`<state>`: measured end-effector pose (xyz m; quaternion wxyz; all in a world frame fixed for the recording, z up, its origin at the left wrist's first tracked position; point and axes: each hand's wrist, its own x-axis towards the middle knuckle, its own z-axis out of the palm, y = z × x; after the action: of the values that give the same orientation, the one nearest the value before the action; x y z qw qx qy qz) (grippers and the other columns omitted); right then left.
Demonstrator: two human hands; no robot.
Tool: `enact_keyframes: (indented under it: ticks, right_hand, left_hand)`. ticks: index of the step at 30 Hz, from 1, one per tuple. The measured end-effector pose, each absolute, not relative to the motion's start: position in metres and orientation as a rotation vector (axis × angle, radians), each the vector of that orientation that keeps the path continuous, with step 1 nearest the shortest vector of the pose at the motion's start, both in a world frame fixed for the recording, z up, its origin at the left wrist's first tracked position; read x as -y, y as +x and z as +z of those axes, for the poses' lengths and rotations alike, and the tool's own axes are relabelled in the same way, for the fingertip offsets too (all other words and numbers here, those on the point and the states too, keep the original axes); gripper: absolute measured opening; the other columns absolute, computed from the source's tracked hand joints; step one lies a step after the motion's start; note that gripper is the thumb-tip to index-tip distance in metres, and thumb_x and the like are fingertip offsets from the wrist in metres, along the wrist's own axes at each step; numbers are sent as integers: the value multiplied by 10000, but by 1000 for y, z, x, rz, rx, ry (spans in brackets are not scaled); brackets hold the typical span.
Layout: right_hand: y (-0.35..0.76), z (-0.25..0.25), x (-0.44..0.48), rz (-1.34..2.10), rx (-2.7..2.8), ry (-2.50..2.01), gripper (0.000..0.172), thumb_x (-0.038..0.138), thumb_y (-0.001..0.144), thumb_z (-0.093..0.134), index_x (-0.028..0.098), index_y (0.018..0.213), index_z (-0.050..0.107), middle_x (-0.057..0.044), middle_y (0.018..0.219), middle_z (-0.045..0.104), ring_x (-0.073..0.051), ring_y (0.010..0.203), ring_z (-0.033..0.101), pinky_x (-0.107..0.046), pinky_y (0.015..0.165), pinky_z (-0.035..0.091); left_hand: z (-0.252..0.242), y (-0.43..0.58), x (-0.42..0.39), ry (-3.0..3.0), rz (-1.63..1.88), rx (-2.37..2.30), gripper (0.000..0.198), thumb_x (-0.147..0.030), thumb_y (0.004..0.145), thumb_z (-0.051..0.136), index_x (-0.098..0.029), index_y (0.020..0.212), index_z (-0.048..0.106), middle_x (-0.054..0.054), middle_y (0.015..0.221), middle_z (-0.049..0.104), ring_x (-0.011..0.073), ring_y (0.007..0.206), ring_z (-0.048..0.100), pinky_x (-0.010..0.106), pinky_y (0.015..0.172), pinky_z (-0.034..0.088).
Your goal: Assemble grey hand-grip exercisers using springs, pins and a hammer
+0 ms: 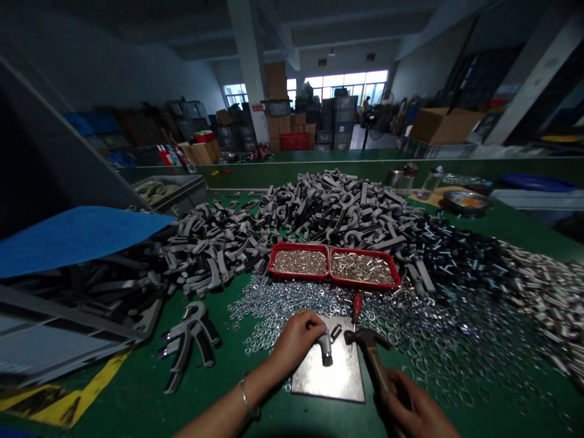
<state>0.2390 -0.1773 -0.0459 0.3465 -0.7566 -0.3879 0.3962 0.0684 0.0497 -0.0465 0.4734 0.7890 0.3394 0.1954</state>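
My left hand [298, 339] pinches a short grey cylindrical part with a dark end [325, 351] over a square metal plate [326, 381]. Beside that part, a small metal sleeve [336, 331] lies on the plate. My right hand [408, 398] is wrapped round the handle of a claw hammer [371, 353], its head over the plate's right edge. Just beyond the hammer head, a red-handled screwdriver [357, 307] points toward me.
Two red trays [329, 277] of small metal pins stand behind loose nuts and rings [287, 304]. Grey handle parts [337, 210] are heaped farther back. Assembled grey pieces [191, 340] lie at left, near a grey crate [68, 340]. Metal tubes [542, 292] spread at right.
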Motion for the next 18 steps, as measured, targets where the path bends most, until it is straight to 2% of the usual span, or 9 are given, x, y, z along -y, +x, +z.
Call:
enact_keyframes:
  ticks: [3,8,9,12,13,14,16,17,18]
  right_hand:
    - [250,-22,169,1178,854,-1889,477,640,872,509,206,915,702,-83,872,722,-278,847,678,-364,722,562]
    - [251,-8,173,1173,765,-1881,536,654,884,495,253,1226,591,-31,796,690,-205,590,633,-298,493,525]
    - [250,-6,173,1173,824,-1895,527,635,902,482,255,1254,577,-45,842,704,-214,621,649,-312,532,543]
    - [247,4,167,1022,1082,-1914,448,557,929,500,258,1242,610,-100,1129,710,-276,969,673,-379,853,545]
    - [244,10,164,979,1134,-1917,432,542,941,484,266,1249,610,-103,1193,694,-287,1045,653,-391,915,519]
    - [242,15,160,945,1162,-1924,426,531,956,458,278,1270,596,-103,1242,677,-291,1088,639,-398,948,502]
    - [235,24,153,874,1213,-1921,429,514,977,412,300,1321,553,-103,1321,637,-291,1143,617,-403,986,476]
    - [233,26,148,844,1253,-1921,431,505,983,397,305,1338,538,-105,1335,628,-293,1154,613,-412,1000,464]
    - [231,25,144,830,1296,-1938,427,504,980,398,300,1323,551,-113,1302,648,-301,1125,629,-428,990,467]
  left_hand:
    - [-49,73,-48,1964,488,-833,125,-232,846,605,-173,757,669,17,803,665,179,778,615,275,710,438]
    - [-40,71,-48,2174,491,-719,120,-209,887,599,-181,778,643,32,841,636,206,857,581,323,794,422]
    - [-37,71,-48,2299,474,-639,126,-200,908,577,-182,802,642,42,858,638,217,884,575,347,831,419]
    - [-33,66,-46,2624,390,-448,98,-242,935,566,-182,959,640,78,975,651,258,969,570,432,916,414]
    - [-33,64,-45,2646,382,-467,221,-309,897,635,-180,1076,619,98,1063,645,285,1020,565,469,942,413]
    - [-35,61,-42,2635,386,-518,466,-378,830,717,-179,1220,559,123,1166,620,318,1084,551,510,971,406]
    - [-42,55,-36,2569,399,-631,967,-443,690,830,-187,1465,310,177,1348,523,384,1213,492,592,1034,360]
    - [-45,53,-33,2534,394,-663,1099,-427,670,846,-195,1518,186,199,1404,476,405,1261,461,620,1056,334]
    - [-48,50,-30,2503,379,-677,1141,-387,685,839,-206,1540,105,208,1429,452,413,1291,442,633,1069,319]
